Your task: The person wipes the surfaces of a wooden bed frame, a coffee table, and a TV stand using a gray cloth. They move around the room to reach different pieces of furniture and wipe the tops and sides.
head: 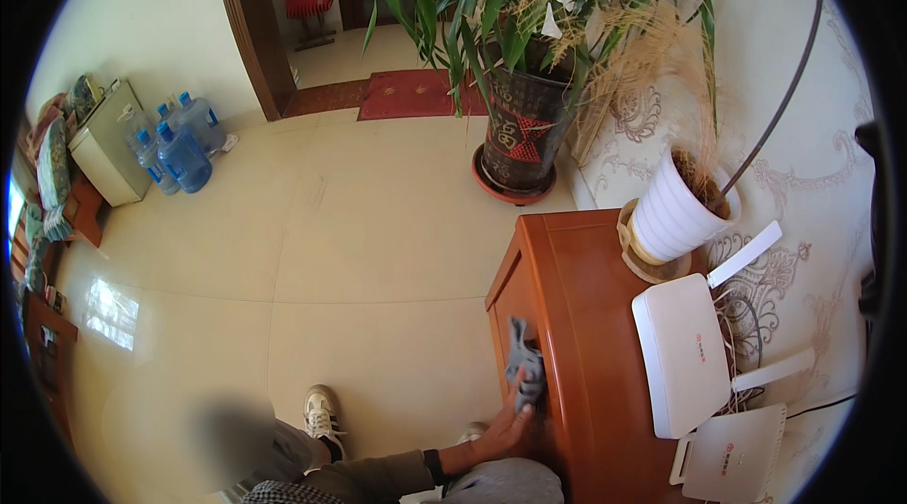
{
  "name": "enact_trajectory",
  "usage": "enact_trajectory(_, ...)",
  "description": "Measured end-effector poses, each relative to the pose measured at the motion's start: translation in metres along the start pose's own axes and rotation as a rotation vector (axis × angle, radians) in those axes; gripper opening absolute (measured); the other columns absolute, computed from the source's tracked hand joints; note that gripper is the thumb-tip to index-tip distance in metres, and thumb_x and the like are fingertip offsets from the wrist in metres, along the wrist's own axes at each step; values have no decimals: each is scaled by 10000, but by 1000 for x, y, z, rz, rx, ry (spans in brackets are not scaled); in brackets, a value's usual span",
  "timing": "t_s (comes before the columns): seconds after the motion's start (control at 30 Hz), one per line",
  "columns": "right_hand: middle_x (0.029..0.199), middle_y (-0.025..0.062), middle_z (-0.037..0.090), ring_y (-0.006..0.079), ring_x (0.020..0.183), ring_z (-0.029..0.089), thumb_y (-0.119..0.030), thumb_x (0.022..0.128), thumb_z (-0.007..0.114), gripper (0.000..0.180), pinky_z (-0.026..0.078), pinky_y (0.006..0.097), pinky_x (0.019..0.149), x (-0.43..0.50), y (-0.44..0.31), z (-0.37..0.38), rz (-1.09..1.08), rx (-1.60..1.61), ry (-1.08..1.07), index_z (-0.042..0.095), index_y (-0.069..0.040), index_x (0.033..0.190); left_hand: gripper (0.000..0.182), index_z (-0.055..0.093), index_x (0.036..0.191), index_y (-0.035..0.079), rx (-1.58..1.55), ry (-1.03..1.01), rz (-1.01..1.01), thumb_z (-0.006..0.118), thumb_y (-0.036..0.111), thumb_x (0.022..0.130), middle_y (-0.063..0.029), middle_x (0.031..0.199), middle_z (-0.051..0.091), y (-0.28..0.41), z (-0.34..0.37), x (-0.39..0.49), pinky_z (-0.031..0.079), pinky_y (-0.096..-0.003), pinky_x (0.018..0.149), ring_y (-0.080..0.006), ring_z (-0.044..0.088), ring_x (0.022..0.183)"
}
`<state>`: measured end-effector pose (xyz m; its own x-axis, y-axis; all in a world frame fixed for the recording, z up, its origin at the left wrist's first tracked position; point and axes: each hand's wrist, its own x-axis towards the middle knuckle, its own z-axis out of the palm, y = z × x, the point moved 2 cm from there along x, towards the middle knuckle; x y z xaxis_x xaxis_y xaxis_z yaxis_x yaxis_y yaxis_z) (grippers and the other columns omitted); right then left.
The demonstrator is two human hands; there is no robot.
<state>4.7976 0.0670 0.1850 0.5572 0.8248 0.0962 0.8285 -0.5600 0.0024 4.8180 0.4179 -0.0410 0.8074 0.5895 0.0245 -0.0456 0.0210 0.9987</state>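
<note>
My left hand (504,431) reaches across from the lower left, in a dark olive sleeve with a black cuff. It holds a grey cloth (526,369) against the front side of a reddish-brown wooden cabinet (577,334). The fingers lie on the lower part of the bunched cloth, and its upper end sticks up loosely. Part of the hand's outline is blurred. Out of view is my right hand. On the cabinet top, to the right, a white router (684,355) with raised antennas stands beside a second white network box (733,458).
Behind the router is a white ribbed flowerpot (680,210) with a dried plant. A large dark planter (524,128) stands on the floor past the cabinet. Blue water jugs (186,157) stand beside a small fridge (110,146). A red mat (411,94) lies by the doorway.
</note>
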Motion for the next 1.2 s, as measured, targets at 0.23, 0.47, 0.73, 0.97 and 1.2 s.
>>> enact_trajectory(0.23, 1583, 220, 410, 450, 1458, 390, -306, 1040, 512, 431, 265, 647, 1174, 1, -8, -4, 64, 117, -8, 546, -238, 1464, 667, 120, 1613, -16, 99, -70, 166, 430, 277, 1101, -290, 1678, 83, -85, 5, -10, 107, -416, 1259, -388, 26, 1576)
enact_trajectory(0.47, 1593, 215, 394, 421, 1464, 384, -360, 985, 569, 505, 246, 654, 1182, 5, -16, -11, 61, 137, 17, 540, -195, 1461, 674, 107, 1607, -35, -75, -82, -91, 445, 249, 1097, -234, 1675, 140, -80, 39, -78, 136, -376, 1248, -291, 111, 1567)
enact_trajectory(0.73, 1613, 242, 343, 440, 1498, 306, -419, 739, 815, 851, 210, 665, 1179, -1, -12, -13, 31, 145, -34, 497, -169, 1487, 650, 148, 1629, 36, 39, 92, 408, 461, 194, 1082, -279, 1689, 21, 20, 44, -38, 95, -403, 1253, -366, 16, 1584)
enact_trajectory(0.97, 1637, 252, 277, 449, 1518, 244, -371, 736, 820, 881, 161, 682, 1179, 1, -12, -16, 27, 199, -56, 457, -164, 1512, 528, 296, 1542, -49, 89, 68, -270, 386, 243, 1111, -226, 1587, 338, 2, 42, -65, 210, -377, 1224, -328, 288, 1493)
enact_trajectory(1.2, 1638, 234, 281, 433, 1522, 243, -336, 737, 820, 869, 167, 678, 1182, -2, -14, -17, 56, 201, -54, 454, -182, 1510, 494, 411, 1501, -6, 3, 406, 509, 501, 110, 1029, -249, 1533, 411, 137, -12, 32, 298, -458, 1188, -378, 359, 1454)
